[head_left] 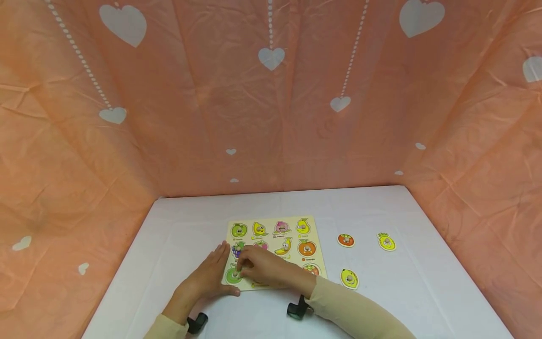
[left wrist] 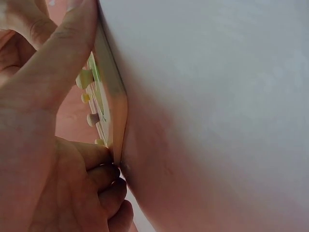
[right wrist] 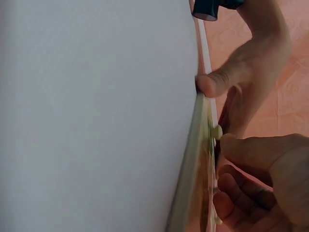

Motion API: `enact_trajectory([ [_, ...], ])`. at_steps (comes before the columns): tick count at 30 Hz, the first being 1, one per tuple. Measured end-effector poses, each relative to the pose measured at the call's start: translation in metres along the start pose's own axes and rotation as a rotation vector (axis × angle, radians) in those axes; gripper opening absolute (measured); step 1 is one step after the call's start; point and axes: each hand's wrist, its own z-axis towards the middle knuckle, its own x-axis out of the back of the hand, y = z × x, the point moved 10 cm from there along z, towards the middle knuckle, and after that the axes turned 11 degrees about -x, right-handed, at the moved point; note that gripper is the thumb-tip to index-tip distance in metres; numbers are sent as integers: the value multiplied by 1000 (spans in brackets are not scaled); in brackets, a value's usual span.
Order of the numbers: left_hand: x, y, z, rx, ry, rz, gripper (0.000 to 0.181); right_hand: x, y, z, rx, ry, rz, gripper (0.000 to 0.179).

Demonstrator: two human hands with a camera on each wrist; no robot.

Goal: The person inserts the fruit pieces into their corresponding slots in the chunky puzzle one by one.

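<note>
A cream wooden fruit puzzle board (head_left: 271,220) lies on the white table, with knobbed pieces showing on it. My left hand (head_left: 206,275) rests against its left side with extended fingers, its thumb by the lower-left corner. Over the board's lower part, my right hand (head_left: 264,266) has thumb and forefinger bent beside a round green fruit piece (head_left: 230,277) at the lower left. In the right wrist view, the right thumb lies close by a pale knob (right wrist: 217,131); contact is unclear. The right hand and forearm hide part of the bottom row.
Right of the board lie a red fruit piece (head_left: 346,240), a pineapple piece (head_left: 386,242) and a lemon piece (head_left: 349,278). An orange curtain (head_left: 279,122) with white hearts surrounds the table (head_left: 423,292). Each wrist wears a small black camera.
</note>
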Motion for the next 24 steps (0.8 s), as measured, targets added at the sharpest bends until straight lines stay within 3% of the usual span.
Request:
enact_trajectory([
  [7, 0, -2, -1, 36, -2, -3, 136, 24, 10, -8, -31, 78, -5, 6],
  [13, -1, -4, 0, 31, 11, 6, 137, 43, 20, -16, -25, 122, 36, 7],
  [24, 2, 2, -1, 20, 23, -18, 136, 74, 35, -42, -58, 193, 9, 13],
])
